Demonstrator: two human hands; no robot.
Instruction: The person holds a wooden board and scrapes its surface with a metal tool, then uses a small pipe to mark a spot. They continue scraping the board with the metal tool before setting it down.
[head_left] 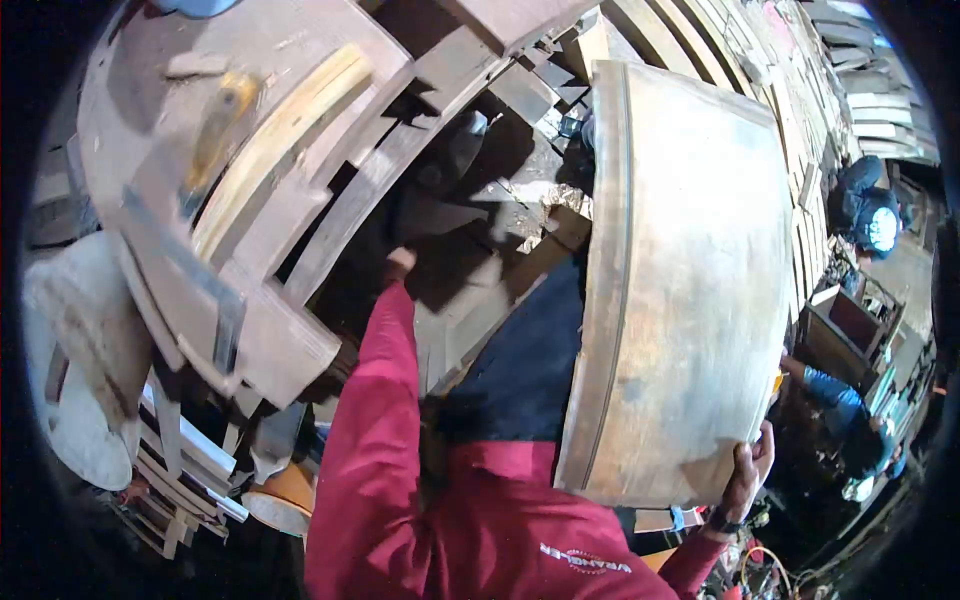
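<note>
A wide, pale wooden panel [700, 290] with a grooved strip along one long edge stands at my right side. My right hand [748, 470] grips its lower right corner, thumb on the face and fingers around the edge. My left hand [401, 262] is stretched forward, low beside the workbench [350, 30], over the shadowed floor. Its fingers are small and dim, so I cannot make out whether they hold anything. A long wooden strip [285, 145] lies on the bench near that arm.
On the bench are a yellow-handled tool [225, 115] and an angled metal piece [228, 330]. A whitish rounded container [85, 360] stands at the left. Stacked slats [875, 115] fill the upper right. Two people work at the right, one in a blue sleeve [832, 388], near a wooden box [845, 325].
</note>
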